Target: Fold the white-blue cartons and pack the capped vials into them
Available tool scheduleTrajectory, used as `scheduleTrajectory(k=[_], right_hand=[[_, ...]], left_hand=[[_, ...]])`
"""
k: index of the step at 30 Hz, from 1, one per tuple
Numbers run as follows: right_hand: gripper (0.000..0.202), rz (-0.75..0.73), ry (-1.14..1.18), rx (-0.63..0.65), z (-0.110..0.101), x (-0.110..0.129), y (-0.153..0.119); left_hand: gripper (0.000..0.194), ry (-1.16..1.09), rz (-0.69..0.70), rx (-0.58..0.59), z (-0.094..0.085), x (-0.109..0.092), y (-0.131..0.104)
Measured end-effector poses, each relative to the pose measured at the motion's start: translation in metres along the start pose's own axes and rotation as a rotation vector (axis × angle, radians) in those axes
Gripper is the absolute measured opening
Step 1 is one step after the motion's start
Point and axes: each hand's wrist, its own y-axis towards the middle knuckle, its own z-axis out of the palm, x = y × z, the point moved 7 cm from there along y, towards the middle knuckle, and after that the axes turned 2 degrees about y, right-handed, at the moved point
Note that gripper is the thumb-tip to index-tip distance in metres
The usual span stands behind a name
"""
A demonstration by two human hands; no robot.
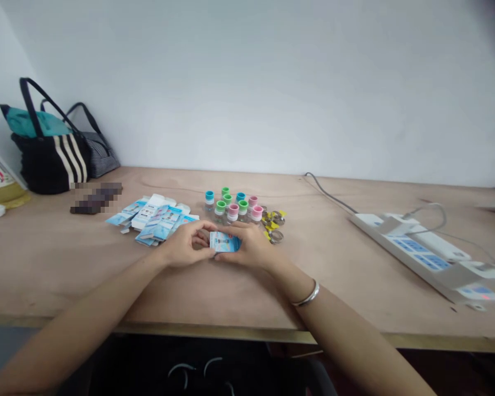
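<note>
A small blue-and-white printed cardboard box (221, 242) lies between my two hands, just above or on the table. My right hand (253, 245) grips its right end, thumb along the near edge and fingers over the far one. Curled around the left end, my left hand (186, 243) has its thumb and fingertips at the box. Left of my hands lies a heap of flat blue-and-white boxes (159, 220). Just behind them stand several small clear bottles with blue, green and pink caps (232, 209). Metal rings with yellow tabs (275, 220) lie beside the bottles.
A white power strip (421, 256) with plugs and cables sits at the right. At the back left are a black striped bag (53, 159), a grey bag (101, 151) and a container of yellowish liquid (2, 187). A dark blurred object (97, 199) lies before the bags.
</note>
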Motion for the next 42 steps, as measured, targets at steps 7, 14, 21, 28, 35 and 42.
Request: scheduleTrajectory(k=[7,14,21,28,35,42], right_hand=[[0.069,-0.028,-0.001,-0.071,-0.013,0.001,0.000],[0.067,0.028,0.392,-0.081,-0.039,-0.015,-0.002],[0.058,0.146,0.321,-0.245,-0.028,-0.018,0.002],[0.063,0.149,0.470,-0.234,-0.005,-0.013,0.004],[0.044,0.202,0.358,-0.132,0.001,-0.019,0.001],[0.038,0.175,0.324,-0.152,-0.001,-0.012,-0.001]], left_hand=[[0.053,0.196,0.115,0.055,0.001,-0.013,0.001],[0.041,0.057,-0.053,0.073,-0.002,0.011,0.001],[0.055,0.530,0.188,-0.093,-0.003,-0.012,0.002],[0.064,0.571,0.112,-0.249,-0.004,-0.011,0.003],[0.059,0.417,-0.077,-0.547,-0.089,0.003,0.034],[0.056,0.450,-0.255,-0.325,-0.112,0.062,0.102]])
